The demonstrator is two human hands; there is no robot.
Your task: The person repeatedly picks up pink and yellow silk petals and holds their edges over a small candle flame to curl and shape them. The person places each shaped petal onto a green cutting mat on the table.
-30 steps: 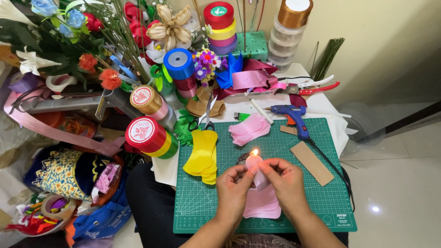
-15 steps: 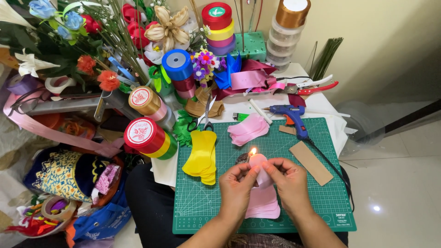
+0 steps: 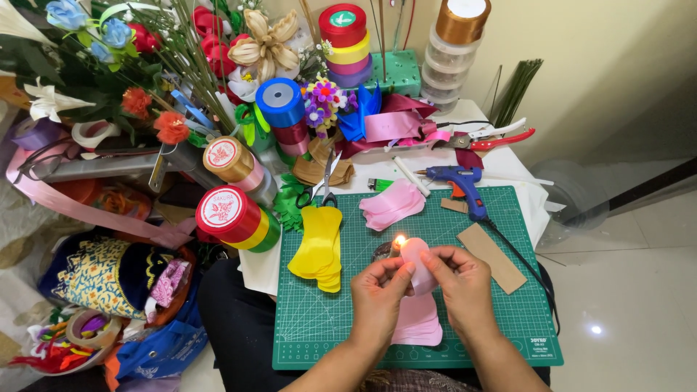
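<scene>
**Pink petal held at a flame**

A green cutting mat [image 3: 327, 319] covers the table's near edge. Above its middle, the left hand [image 3: 379, 290] and right hand [image 3: 465, 282] both pinch one pink ribbon petal [image 3: 417, 263] beside a small flame [image 3: 398, 240].

Round red-white label [image 3: 223, 206] — ribbon spool, left

Petal: we hold a pale pink ribbon petal [image 3: 417, 263], rounded at the top, upright above the green cutting mat [image 3: 508, 305].
Grip: our left fingers pinch its left edge, our right fingers its right side.
Flame: a small flame [image 3: 398, 240] burns just beside the petal's upper left edge.
</scene>
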